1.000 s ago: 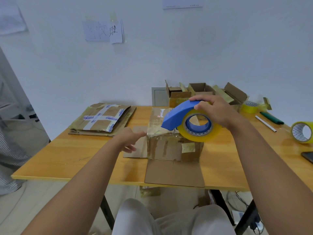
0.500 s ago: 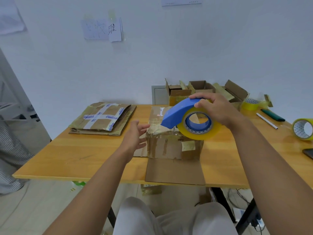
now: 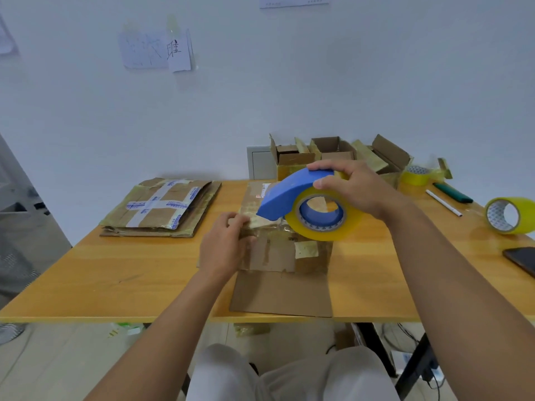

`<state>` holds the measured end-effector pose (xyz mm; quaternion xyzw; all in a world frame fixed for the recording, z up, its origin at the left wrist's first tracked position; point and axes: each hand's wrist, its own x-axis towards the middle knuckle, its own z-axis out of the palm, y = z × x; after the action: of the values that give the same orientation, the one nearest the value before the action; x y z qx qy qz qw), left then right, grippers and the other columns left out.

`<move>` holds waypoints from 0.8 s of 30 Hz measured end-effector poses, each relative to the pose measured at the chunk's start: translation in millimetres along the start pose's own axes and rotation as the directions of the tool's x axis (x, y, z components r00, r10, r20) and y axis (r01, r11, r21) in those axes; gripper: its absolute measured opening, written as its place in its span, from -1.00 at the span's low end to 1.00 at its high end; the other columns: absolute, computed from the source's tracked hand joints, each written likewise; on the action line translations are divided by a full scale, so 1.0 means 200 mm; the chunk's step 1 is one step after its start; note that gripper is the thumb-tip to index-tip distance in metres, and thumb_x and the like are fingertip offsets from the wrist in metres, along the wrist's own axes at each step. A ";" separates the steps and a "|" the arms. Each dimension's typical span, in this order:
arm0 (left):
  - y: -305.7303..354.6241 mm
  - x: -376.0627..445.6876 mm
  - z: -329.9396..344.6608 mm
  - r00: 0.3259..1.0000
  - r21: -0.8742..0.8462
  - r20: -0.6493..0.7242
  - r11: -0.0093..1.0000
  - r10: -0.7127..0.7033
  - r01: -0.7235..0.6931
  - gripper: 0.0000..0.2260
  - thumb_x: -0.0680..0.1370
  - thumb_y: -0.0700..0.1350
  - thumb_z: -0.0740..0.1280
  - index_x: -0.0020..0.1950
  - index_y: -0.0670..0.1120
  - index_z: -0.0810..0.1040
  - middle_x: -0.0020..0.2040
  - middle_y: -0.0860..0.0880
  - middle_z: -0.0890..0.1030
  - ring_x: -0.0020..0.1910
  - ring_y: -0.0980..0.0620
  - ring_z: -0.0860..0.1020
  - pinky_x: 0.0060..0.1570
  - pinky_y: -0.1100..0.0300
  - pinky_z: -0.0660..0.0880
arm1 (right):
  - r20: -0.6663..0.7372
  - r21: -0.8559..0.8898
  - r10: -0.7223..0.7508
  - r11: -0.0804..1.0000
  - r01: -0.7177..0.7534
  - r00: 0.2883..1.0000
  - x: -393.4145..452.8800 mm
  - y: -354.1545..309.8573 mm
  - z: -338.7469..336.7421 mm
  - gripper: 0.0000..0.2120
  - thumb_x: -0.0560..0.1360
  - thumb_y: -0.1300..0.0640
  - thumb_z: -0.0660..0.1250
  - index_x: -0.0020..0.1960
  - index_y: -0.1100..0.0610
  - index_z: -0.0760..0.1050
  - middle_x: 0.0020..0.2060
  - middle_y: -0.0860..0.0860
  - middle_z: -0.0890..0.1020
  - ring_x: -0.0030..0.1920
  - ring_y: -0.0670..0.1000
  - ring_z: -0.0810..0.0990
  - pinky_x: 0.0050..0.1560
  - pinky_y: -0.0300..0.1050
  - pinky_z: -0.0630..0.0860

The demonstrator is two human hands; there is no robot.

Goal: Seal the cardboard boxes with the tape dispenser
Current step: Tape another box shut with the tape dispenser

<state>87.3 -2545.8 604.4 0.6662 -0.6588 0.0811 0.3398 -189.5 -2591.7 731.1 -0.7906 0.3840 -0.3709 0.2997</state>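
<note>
A worn cardboard box point(image 3: 278, 253) sits in the middle of the wooden table point(image 3: 115, 279), its front flap lying flat toward me. My right hand point(image 3: 356, 189) grips a blue tape dispenser point(image 3: 292, 192) loaded with a yellow tape roll point(image 3: 321, 224), held over the box's top right. My left hand point(image 3: 228, 244) is at the box's near left corner, fingers curled on the top edge where old tape shows.
Flattened taped cartons point(image 3: 162, 209) lie at the back left. Several open small boxes point(image 3: 333, 154) stand against the wall. Two spare yellow tape rolls point(image 3: 509, 215) point(image 3: 417, 175), a white pen point(image 3: 443, 202), a green tool point(image 3: 453, 193) and a dark phone point(image 3: 524, 260) lie at the right.
My left hand has moved right from the table beside the box onto the box's left top edge. The dispenser has stayed nearly in place above the box.
</note>
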 end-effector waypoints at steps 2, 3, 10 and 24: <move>-0.02 0.04 0.00 0.998 0.086 -0.030 0.995 0.056 -0.053 -0.65 0.53 -0.01 0.44 0.31 0.02 0.54 0.29 0.03 0.52 0.16 -0.01 0.50 0.03 0.07 0.49 | 0.029 -0.015 -0.011 1.000 0.012 1.000 0.01 0.00 0.01 -0.72 0.51 -0.10 0.42 0.21 -0.30 0.57 0.14 -0.44 0.51 0.13 -0.48 0.43 0.07 -0.38 0.33; -0.02 0.04 0.00 0.996 0.109 -0.030 0.991 0.084 -0.080 -0.64 0.53 -0.02 0.44 0.31 0.01 0.54 0.28 0.02 0.54 0.19 -0.02 0.50 0.07 0.05 0.47 | 0.033 -0.029 -0.019 0.999 0.020 0.999 0.02 0.00 0.02 -0.70 0.49 -0.15 0.41 0.22 -0.32 0.56 0.16 -0.42 0.51 0.15 -0.45 0.44 0.08 -0.37 0.34; -0.04 0.00 0.03 0.984 0.170 -0.057 0.973 0.169 -0.158 -0.65 0.52 0.03 0.44 0.28 0.04 0.53 0.25 0.00 0.56 0.18 -0.05 0.54 0.10 0.02 0.43 | 0.049 -0.095 -0.052 0.994 0.056 0.997 0.08 -0.01 0.04 -0.74 0.37 -0.39 0.27 0.05 -0.50 0.50 0.11 -0.46 0.51 0.16 -0.35 0.48 0.06 -0.33 0.37; 0.09 0.02 0.02 0.987 0.277 0.006 0.948 0.161 -0.156 -0.57 0.52 0.02 0.43 0.35 -0.06 0.50 0.36 -0.08 0.51 0.40 -0.11 0.41 0.35 -0.05 0.34 | 0.002 0.042 -0.013 0.999 0.013 1.000 0.01 0.14 -0.15 -0.81 0.58 0.03 0.36 0.12 -0.23 0.61 0.20 -0.21 0.57 0.17 -0.23 0.53 0.07 -0.25 0.43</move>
<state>69.8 -2548.9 610.1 0.6513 -0.6897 0.2048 0.2411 -224.2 -2614.3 727.9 -0.7872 0.3706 -0.3797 0.3142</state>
